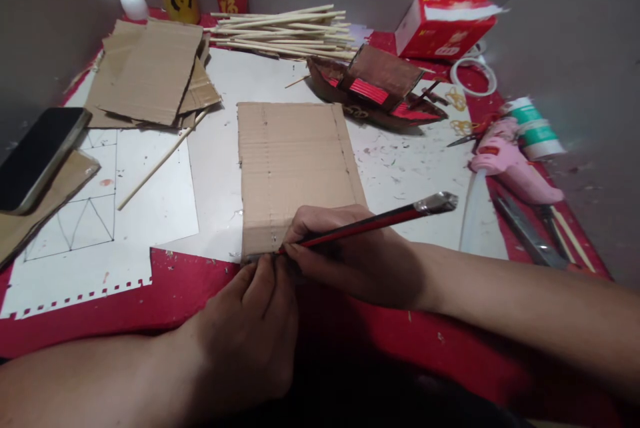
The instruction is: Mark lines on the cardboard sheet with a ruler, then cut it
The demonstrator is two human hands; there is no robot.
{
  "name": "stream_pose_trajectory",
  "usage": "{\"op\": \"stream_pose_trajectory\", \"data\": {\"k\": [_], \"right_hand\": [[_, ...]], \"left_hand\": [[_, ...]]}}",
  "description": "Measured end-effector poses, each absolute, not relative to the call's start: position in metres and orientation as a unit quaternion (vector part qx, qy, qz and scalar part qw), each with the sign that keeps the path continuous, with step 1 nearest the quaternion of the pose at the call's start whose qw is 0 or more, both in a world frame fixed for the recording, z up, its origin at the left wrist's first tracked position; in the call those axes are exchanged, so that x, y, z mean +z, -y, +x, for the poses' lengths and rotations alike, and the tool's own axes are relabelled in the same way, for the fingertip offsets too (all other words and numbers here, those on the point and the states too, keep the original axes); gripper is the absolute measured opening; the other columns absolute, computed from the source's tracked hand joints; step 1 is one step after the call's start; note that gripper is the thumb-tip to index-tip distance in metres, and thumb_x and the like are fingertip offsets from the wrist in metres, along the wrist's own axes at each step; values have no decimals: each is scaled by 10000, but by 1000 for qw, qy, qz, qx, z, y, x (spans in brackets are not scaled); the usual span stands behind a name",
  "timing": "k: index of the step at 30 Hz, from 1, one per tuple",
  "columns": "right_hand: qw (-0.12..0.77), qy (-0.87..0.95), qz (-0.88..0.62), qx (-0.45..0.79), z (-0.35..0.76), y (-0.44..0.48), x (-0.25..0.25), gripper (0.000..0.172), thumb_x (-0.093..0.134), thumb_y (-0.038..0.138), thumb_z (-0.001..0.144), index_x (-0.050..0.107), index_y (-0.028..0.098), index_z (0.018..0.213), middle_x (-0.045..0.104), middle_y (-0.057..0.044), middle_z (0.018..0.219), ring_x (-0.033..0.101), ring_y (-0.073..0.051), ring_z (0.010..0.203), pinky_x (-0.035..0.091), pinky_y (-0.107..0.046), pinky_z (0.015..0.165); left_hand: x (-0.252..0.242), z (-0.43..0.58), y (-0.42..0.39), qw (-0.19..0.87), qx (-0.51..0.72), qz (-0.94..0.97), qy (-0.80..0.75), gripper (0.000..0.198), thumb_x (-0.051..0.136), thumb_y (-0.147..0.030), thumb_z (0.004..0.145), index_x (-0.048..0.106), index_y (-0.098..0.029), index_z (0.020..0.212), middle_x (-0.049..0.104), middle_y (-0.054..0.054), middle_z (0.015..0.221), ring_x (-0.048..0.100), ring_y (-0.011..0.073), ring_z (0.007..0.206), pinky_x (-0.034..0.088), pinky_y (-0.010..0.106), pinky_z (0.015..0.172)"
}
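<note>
In the head view a rectangular sheet of corrugated cardboard lies in front of me, with faint lines and small marks on it. My right hand grips a red and black pencil with a silver end, its tip down by the sheet's near edge. My left hand is closed, its fingertips pressing at that same edge against a thin grey strip, mostly hidden. Both hands' fingertips nearly meet there.
Behind the sheet sit a brown model boat and a pile of wooden sticks. Cardboard pieces, a phone and a drawing lie left. A pink glue gun and a box cutter lie right.
</note>
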State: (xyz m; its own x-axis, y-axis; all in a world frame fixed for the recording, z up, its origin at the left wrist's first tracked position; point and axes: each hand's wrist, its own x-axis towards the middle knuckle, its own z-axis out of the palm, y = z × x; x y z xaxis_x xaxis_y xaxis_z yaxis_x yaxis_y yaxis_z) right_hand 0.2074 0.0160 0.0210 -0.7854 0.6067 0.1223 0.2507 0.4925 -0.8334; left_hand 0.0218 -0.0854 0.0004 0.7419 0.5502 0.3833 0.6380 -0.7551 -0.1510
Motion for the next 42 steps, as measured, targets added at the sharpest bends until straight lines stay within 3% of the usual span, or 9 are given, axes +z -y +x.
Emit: {"op": "stream_pose_trajectory", "data": {"k": [14, 20, 34, 42], "right_hand": [[211, 847, -275, 403, 217, -15, 17, 174, 503, 166, 921, 497, 192, 750, 579, 16, 654, 483, -76, 559, 388, -191, 498], [210, 850, -287, 388, 225, -14, 18, 171, 504, 163, 923, 510, 193, 754, 588, 20, 648, 486, -74, 552, 385, -189, 490], [211, 831, -310, 411, 242, -11, 19, 161, 509, 152, 939, 534, 189, 785, 591, 12, 682, 490, -81, 556, 378, -202, 485], [203, 835, -327, 394, 247, -10, 21, 153, 512, 161, 943, 566, 180, 801, 629, -4, 699, 556, -101, 589, 407, -215, 506]], "left_hand": [[-1, 22, 86, 128, -156, -923, 329, 365, 418, -62, 886, 672, 44, 1125, 739, 238, 1114, 724, 333, 993, 600, 427, 839], [-4, 23, 87, 137, -160, -920, 330, 374, 407, -49, 875, 687, 14, 1116, 746, 218, 1097, 707, 292, 1002, 590, 407, 876], [0, 22, 83, 139, -159, -923, 321, 331, 456, -49, 870, 686, 13, 1099, 750, 203, 1093, 710, 304, 1003, 597, 410, 871], [-1, 22, 84, 135, -162, -923, 322, 336, 442, -30, 863, 670, 27, 1104, 747, 213, 1094, 712, 310, 1002, 597, 419, 873]]}}
